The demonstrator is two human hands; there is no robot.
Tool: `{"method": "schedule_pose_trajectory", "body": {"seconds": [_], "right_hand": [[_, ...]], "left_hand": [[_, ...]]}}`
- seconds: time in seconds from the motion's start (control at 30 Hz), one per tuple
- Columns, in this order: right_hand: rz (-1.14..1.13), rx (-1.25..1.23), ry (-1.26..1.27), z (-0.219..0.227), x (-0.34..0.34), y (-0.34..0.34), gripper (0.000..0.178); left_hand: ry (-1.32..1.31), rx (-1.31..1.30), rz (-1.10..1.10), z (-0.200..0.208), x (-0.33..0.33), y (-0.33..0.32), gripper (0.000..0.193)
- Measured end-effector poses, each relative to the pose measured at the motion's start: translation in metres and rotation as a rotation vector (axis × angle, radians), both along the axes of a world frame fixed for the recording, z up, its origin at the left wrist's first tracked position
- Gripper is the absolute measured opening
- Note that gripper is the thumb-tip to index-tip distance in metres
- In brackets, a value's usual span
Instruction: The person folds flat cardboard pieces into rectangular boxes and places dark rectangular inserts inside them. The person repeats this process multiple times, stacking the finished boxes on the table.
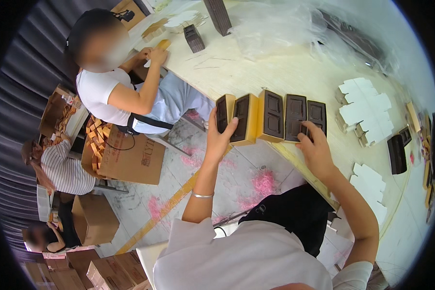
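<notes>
Several narrow gold boxes with dark brown trays in them stand in a row at the table's near edge. My left hand point(221, 136) is closed around the left end of the row, its thumb across a gold box point(244, 116) and its fingers by the leftmost box point(224, 112). Beside these, a middle gold box point(272, 112) shows two square hollows in its tray. My right hand point(317, 149) has its fingers bent, with thumb and fingertips pressed on a brown tray point(295, 110) toward the right. The rightmost brown tray point(316, 112) lies beyond those fingers.
Flat white box blanks point(365, 108) lie at the table's right, near a loose brown tray point(397, 153). Stacked brown trays point(217, 17) and clear plastic sheeting point(275, 29) are at the back. A co-worker point(116, 92) handles a gold piece at left. Cartons point(133, 154) and pink shreds point(263, 182) occupy the floor.
</notes>
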State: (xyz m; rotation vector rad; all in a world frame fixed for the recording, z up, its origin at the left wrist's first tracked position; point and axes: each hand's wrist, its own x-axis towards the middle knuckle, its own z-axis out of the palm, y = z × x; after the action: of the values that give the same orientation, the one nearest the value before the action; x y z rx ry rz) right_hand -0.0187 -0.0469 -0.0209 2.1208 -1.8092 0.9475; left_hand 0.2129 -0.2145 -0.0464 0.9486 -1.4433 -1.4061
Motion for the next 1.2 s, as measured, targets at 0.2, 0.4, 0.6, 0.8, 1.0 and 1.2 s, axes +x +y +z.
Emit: {"method": "schedule_pose_trajectory", "body": {"seconds": [0.2, 0.4, 0.6, 0.8, 1.0, 1.2], "right_hand": [[0.149, 0.036, 0.411, 0.003, -0.003, -0.007, 0.029], [0.175, 0.145, 0.624, 0.018, 0.002, -0.006, 0.025], [0.157, 0.037, 0.607, 0.03, -0.008, -0.003, 0.021], [-0.09, -0.044, 0.602, 0.068, -0.07, 0.048, 0.033], [-0.708, 0.236, 0.662, 0.231, -0.27, 0.23, 0.048], [-1.459, 0.201, 0.694, 0.335, -0.257, 0.378, 0.036]], "left_hand": [[0.021, 0.118, -0.084, 0.011, -0.01, 0.036, 0.08], [0.211, 0.234, -0.107, 0.03, -0.031, 0.064, 0.07], [0.317, 0.333, -0.274, -0.007, -0.027, 0.051, 0.064], [0.2, 0.338, -0.43, 0.049, -0.118, 0.068, 0.058], [0.229, 0.445, -1.297, 0.201, -0.4, 0.147, 0.073], [0.212, -0.548, -1.298, 0.26, -0.385, 0.194, 0.079]]}}
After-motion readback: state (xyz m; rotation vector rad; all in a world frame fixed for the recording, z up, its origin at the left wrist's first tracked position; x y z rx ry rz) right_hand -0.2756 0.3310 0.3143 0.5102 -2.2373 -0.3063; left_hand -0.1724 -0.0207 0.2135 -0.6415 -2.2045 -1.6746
